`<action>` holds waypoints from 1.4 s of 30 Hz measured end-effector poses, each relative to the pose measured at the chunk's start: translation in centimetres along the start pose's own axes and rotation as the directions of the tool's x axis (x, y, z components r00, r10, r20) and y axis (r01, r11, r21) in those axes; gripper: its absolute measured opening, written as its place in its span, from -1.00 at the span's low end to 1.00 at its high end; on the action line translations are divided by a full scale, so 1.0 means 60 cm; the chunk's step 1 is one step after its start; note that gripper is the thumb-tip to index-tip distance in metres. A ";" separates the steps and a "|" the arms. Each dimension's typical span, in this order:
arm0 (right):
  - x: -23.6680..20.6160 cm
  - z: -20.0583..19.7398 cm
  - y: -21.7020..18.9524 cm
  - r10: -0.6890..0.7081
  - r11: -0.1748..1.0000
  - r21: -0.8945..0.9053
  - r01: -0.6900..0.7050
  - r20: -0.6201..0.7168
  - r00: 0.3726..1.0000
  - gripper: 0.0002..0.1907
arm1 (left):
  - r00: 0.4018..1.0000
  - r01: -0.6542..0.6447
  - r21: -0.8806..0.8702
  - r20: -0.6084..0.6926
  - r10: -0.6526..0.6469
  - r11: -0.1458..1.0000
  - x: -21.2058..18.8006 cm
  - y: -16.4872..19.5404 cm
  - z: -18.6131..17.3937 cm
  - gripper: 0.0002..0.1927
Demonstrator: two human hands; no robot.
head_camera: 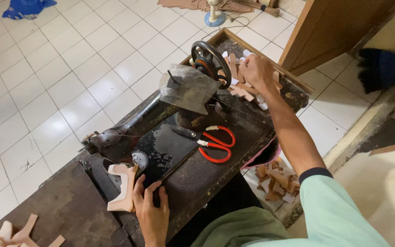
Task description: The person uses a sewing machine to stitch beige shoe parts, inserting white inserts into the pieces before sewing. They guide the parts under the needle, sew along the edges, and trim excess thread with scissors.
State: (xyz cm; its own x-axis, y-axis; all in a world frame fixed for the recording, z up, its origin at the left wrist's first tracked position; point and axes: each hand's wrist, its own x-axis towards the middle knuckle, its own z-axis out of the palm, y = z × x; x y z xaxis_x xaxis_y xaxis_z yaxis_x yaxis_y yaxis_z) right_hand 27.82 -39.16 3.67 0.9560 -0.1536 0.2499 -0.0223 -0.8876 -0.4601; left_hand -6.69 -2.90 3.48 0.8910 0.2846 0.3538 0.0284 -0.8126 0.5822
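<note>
Now the left hand (pixel 151 212) lies flat, fingers spread and gripping nothing, its fingertips touching one tan cut piece (pixel 123 187) under the needle of the black sewing machine (pixel 129 137). Over at the handwheel (pixel 211 61), the right hand (pixel 254 71) curls down into a heap of tan pieces (pixel 243 89); whether it grips any, I cannot tell. One pair of red-handled scissors (pixel 213 142) lies between the hands.

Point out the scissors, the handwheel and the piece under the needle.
scissors (pixel 216 144), head view, red handles
handwheel (pixel 211 61), head view, black rim
tan cut piece (pixel 123 190), head view, its middle, beside the left hand (pixel 152 212)
</note>
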 end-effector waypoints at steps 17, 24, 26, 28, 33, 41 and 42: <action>-0.392 -0.105 -0.207 -0.543 0.341 0.762 0.550 -0.318 0.777 -0.87 | 0.982 -0.168 -0.336 -0.140 0.127 0.927 0.000 0.041 0.008 -0.79; -0.472 -0.001 -0.330 -0.729 0.346 0.730 0.589 -0.186 0.659 -0.67 | 0.944 0.269 -0.738 0.073 -0.323 0.618 -0.004 0.006 0.026 -0.81; -0.462 0.013 -0.329 -0.778 0.296 0.782 0.549 -0.136 0.613 -0.66 | 0.949 0.266 -0.777 0.108 -0.296 0.571 -0.002 -0.016 0.024 -0.81; -0.454 0.025 -0.322 -0.826 0.262 0.806 0.531 -0.097 0.555 -0.66 | 0.950 0.274 -0.786 0.129 -0.286 0.554 -0.001 -0.033 0.023 -0.80; -0.452 0.045 -0.310 -0.854 0.297 0.684 0.667 -0.121 0.505 -0.68 | 0.917 0.388 -0.638 0.192 -0.350 0.665 -0.006 -0.048 0.025 -0.75; -0.462 0.042 -0.309 -0.863 0.246 0.612 0.751 -0.215 0.458 -0.71 | 0.907 0.418 -0.739 0.303 -0.293 0.528 0.000 -0.043 0.016 -0.81; -0.464 0.044 -0.309 -0.862 0.250 0.615 0.748 -0.210 0.461 -0.71 | 0.910 0.410 -0.758 0.305 -0.280 0.508 0.001 -0.041 0.013 -0.81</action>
State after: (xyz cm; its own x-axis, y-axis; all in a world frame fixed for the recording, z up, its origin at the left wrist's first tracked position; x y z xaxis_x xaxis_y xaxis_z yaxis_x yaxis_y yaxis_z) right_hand 2.38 -17.31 2.99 0.3989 0.6030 0.6909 0.8890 -0.0696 -0.4525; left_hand -6.33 -1.31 1.50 0.9413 0.3315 -0.0641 0.0364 0.0891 0.9954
